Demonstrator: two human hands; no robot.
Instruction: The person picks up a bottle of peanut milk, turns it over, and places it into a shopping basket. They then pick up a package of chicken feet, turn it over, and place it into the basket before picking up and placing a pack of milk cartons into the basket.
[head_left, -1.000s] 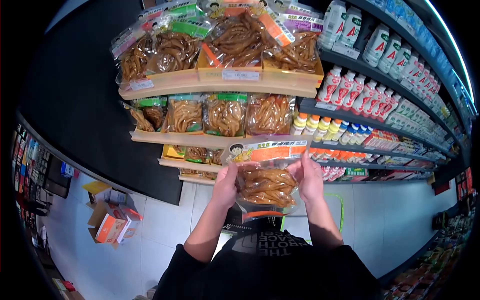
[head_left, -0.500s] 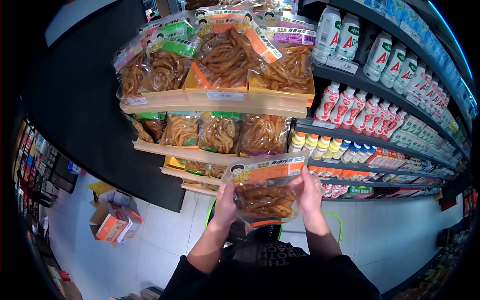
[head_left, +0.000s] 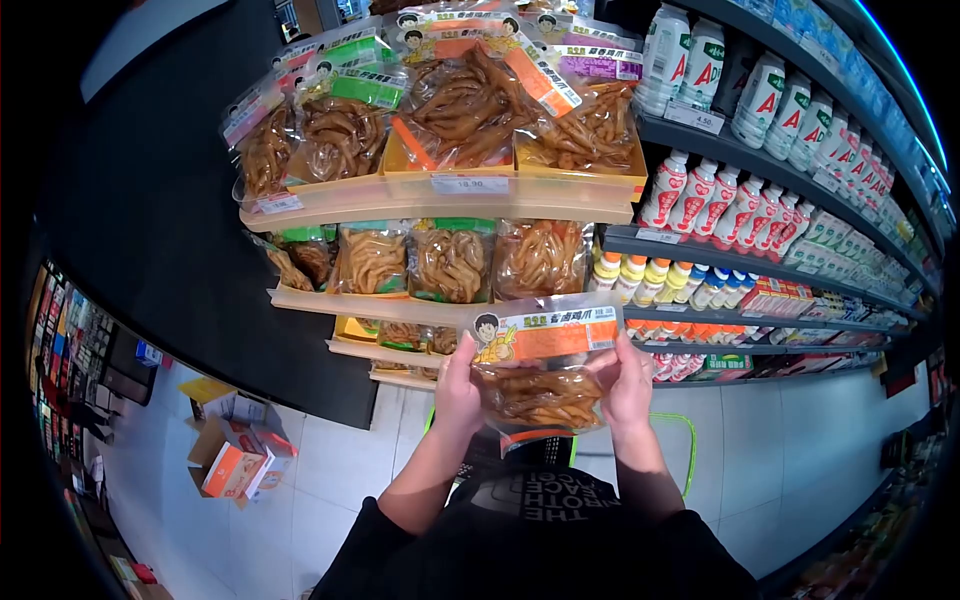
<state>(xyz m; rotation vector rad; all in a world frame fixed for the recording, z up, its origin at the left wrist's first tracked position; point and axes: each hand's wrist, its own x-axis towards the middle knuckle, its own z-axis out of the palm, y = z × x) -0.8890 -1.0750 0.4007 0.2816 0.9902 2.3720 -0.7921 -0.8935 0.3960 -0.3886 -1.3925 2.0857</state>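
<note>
A clear sealed pack of braised chicken feet (head_left: 545,370) with an orange label is held up before my chest, its label facing me. My left hand (head_left: 459,388) grips its left edge, and my right hand (head_left: 627,382) grips the right edge. Just beyond the pack stands a tiered display shelf (head_left: 430,205). On its top tier are more packs of chicken feet (head_left: 458,105) with orange, green, pink and purple labels, some in yellow boxes. Lower tiers carry similar packs (head_left: 450,262).
To the right, curved dark shelves hold white bottles (head_left: 705,68), red-and-white bottles (head_left: 700,200) and cartons. A black counter (head_left: 170,210) stands on the left. An open cardboard box (head_left: 232,455) sits on the tiled floor. Behind the pack is part of a green-rimmed basket (head_left: 690,450).
The pack has tilted so that its label faces me more squarely, and both hands have shifted slightly right with it. The view has moved a little.
</note>
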